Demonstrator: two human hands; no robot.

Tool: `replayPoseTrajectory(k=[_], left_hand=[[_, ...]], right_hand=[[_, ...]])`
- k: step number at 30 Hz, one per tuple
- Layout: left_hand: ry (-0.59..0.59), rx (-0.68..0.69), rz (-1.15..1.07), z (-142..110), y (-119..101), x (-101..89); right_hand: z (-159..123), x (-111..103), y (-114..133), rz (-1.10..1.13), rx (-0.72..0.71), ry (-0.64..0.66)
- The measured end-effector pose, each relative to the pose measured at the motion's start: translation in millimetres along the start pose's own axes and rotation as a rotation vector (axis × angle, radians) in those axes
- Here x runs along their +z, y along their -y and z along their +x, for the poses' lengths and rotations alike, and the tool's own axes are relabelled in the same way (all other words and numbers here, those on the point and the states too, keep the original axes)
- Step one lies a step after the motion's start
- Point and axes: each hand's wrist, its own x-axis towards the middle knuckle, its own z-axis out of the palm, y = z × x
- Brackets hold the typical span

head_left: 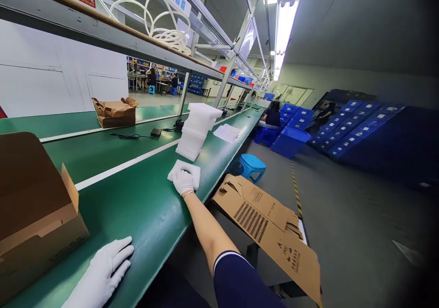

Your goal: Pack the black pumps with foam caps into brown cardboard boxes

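Observation:
My right hand (183, 181), in a white glove, reaches forward along the green bench (151, 212). Its fingers are closed on the near edge of a white foam sheet (194, 170) with a cut-out. Just beyond stands a stack of white foam pieces (196, 132). My left hand (104, 269), also gloved, rests on the bench at the lower left, fingers stretched out and holding nothing. An open cardboard box (37, 235) is left of it, its inside mostly hidden from me.
A crumpled brown paper bag (115, 112) and a black power adapter (155, 132) lie farther back. Papers (227, 132) rest beyond the foam. Flattened cardboard (267, 235) lies right of the bench, near a blue stool (252, 165). A shelf (113, 35) runs overhead.

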Motion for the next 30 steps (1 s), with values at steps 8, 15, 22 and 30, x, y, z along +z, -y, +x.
replayPoseTrajectory(k=[8, 15, 22, 30], left_hand=[[0.037, -0.016, 0.005, 10, -10, -11.1], [0.083, -0.052, -0.076, 25, -28, -30.0], [0.162, -0.068, -0.127, 39, -30, -36.2], [0.090, 0.043, 0.108, 57, -31, -54.1]], right_hand=[[-2, 5, 2, -0.030, -0.005, -0.026], [3, 7, 0, -0.065, -0.032, -0.041], [8, -9, -19, -0.108, -0.040, -0.085], [74, 45, 60, 0.122, -0.591, -0.500]])
